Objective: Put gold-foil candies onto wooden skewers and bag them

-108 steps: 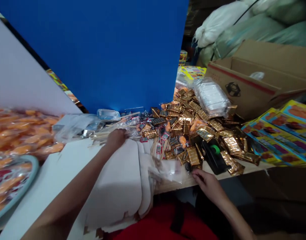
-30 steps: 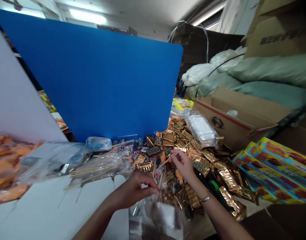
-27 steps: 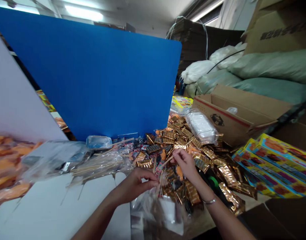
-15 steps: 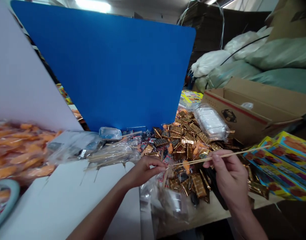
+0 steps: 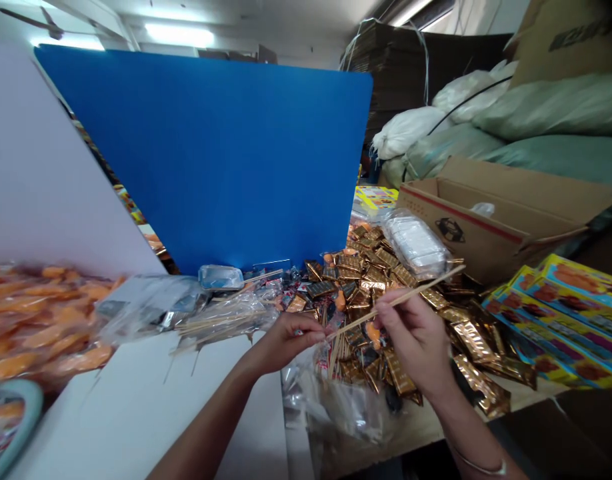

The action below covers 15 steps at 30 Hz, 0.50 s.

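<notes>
My right hand [image 5: 416, 340] pinches thin, pale wooden sticks [image 5: 439, 281] between thumb and fingers; they slant up rightward above a heap of flat, rectangular gold-foil packets [image 5: 375, 275]. My left hand [image 5: 289, 341] — thumb and fingertip drawn close together — is at the sticks' lower end; whether it grips them, I cannot tell. Crumpled clear plastic bags [image 5: 356, 407] lie just below.
</notes>
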### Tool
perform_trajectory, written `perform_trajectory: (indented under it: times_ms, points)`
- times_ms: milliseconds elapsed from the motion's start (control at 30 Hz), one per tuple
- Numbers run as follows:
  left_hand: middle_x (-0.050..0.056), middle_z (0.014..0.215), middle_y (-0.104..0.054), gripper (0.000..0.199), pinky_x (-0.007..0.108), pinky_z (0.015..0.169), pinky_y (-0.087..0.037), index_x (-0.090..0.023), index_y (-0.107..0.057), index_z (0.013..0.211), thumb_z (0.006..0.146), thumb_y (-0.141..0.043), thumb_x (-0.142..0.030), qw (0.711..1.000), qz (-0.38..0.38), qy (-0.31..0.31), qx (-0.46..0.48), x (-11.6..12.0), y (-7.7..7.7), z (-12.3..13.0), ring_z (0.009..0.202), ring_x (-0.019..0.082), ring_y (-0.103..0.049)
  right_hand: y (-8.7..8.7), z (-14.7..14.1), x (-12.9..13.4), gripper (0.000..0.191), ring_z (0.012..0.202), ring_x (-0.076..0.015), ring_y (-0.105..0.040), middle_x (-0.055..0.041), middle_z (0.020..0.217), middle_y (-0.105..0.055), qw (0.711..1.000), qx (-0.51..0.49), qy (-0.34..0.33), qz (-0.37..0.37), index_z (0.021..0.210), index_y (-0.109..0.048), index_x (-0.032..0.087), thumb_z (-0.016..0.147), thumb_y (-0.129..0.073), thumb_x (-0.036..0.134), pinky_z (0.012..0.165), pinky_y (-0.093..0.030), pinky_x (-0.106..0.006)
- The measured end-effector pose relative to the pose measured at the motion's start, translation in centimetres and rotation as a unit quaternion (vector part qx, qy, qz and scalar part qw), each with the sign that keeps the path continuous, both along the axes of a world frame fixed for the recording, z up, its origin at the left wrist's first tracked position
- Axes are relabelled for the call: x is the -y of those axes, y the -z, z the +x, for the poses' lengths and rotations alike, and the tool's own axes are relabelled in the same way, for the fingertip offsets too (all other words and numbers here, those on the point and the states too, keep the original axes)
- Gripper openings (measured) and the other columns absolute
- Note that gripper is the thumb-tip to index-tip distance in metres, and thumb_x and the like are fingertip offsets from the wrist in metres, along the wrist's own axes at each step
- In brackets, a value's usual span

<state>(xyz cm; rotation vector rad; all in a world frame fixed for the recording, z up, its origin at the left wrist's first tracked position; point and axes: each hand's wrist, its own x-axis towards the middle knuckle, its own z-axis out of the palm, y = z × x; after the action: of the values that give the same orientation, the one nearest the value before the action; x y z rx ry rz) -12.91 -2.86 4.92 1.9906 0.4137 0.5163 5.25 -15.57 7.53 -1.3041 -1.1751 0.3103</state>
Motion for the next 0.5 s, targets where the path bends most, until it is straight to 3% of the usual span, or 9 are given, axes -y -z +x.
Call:
perform_trajectory:
  times_ms: [100,167,267,300,367,433,500]
  points:
    - [0.006,0.079,-0.07,0.026,0.025,0.069,-0.046,-0.013,-0.072,0.083,0.087,-0.059,-0.035,1.0,0.006,0.014,0.01,-0.3,-0.2,-0.2,0.074,0.015,-0.061,1.7,-1.6,-1.0,0.012,0.072,-0.0146,-0.059,-0.0027,0.082,-0.063,0.993,0.033,-0.102,-0.055,0.085,-0.065,0.02,0.086,-0.057,0.029,0.064,-0.047,-0.025]
    - [0.005,0.078,-0.07,0.027,0.024,0.069,-0.045,-0.013,-0.072,0.081,0.086,-0.059,-0.036,1.0,0.007,0.021,0.005,-0.9,-0.3,-0.6,0.073,0.014,-0.06,3.2,-1.1,-1.4,0.016,0.075,-0.0147,-0.059,-0.0036,0.092,-0.062,0.98,0.039,-0.167,-0.104,0.096,-0.066,0.021,0.083,-0.061,0.028,0.065,-0.047,-0.025]
    - [0.005,0.076,-0.069,0.027,0.024,0.068,-0.045,-0.013,-0.071,0.08,0.085,-0.061,-0.038,1.0,-0.013,0.021,-0.008,-2.4,-0.5,-1.8,0.072,0.013,-0.059,6.1,1.7,-2.4,0.049,0.074,-0.0141,-0.06,-0.0035,0.103,-0.063,0.955,0.022,-0.208,-0.209,0.125,-0.052,0.025,0.078,-0.064,0.024,0.062,-0.048,-0.024]
    - [0.005,0.075,-0.068,0.029,0.023,0.067,-0.045,-0.012,-0.07,0.079,0.084,-0.061,-0.039,0.999,-0.025,0.019,-0.007,-2.9,-0.6,-2.3,0.07,0.013,-0.057,7.2,2.6,-3.1,0.048,0.077,-0.0147,-0.061,-0.004,0.105,-0.064,0.949,0.031,-0.2,-0.242,0.125,-0.052,0.024,0.078,-0.062,0.021,0.064,-0.049,-0.025]
    - [0.004,0.072,-0.066,0.031,0.023,0.064,-0.044,-0.012,-0.07,0.076,0.084,-0.06,-0.04,0.999,-0.041,0.019,0.0,-3.5,-0.8,-3.0,0.067,0.012,-0.055,9.6,3.3,-4.8,0.025,0.08,-0.0161,-0.062,-0.0039,0.094,-0.068,0.939,0.094,-0.112,-0.31,0.103,-0.063,0.019,0.079,-0.057,0.016,0.071,-0.048,-0.026]
    - [0.005,0.072,-0.065,0.032,0.023,0.063,-0.044,-0.011,-0.07,0.076,0.085,-0.059,-0.04,0.999,-0.048,0.023,0.004,-3.8,-0.9,-3.4,0.067,0.012,-0.054,12.1,2.3,-6.9,0.01,0.081,-0.019,-0.063,-0.0058,0.084,-0.069,0.927,0.129,-0.057,-0.348,0.082,-0.065,0.017,0.078,-0.056,0.014,0.076,-0.047,-0.031]
    - [0.005,0.074,-0.065,0.032,0.023,0.064,-0.044,-0.011,-0.07,0.078,0.085,-0.059,-0.04,0.998,-0.05,0.024,0.004,-3.8,-1.0,-3.5,0.068,0.013,-0.055,14.2,0.0,-8.6,0.005,0.08,-0.0224,-0.063,-0.0083,0.08,-0.069,0.917,0.139,-0.03,-0.372,0.077,-0.065,0.017,0.077,-0.06,0.019,0.076,-0.046,-0.034]
